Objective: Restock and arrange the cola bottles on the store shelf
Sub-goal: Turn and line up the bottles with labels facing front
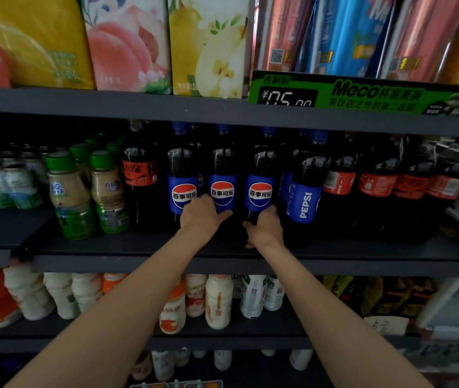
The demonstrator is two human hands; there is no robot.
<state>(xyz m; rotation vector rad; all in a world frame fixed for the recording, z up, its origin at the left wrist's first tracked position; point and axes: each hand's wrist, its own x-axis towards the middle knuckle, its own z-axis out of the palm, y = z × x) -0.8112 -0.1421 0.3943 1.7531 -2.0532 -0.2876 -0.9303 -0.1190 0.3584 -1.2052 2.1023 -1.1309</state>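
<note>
Left hand point(204, 214) grips the second cola bottle point(222, 186), right hand point(264, 229) the third bottle point(259, 189), fingers curled round their bases. All stand upright on the middle shelf point(138, 261), labels forward. Advice: slide level (no tipping), fronts flush; turn the sideways bottle point(305, 200) logo-out.

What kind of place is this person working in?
Most likely a small shop or convenience store. Dark shelves are stacked in tiers and packed with drinks: blue-label cola bottles, juice cartons above, and a green price sign showing a yen or yuan mark clipped to the shelf edge.
</note>
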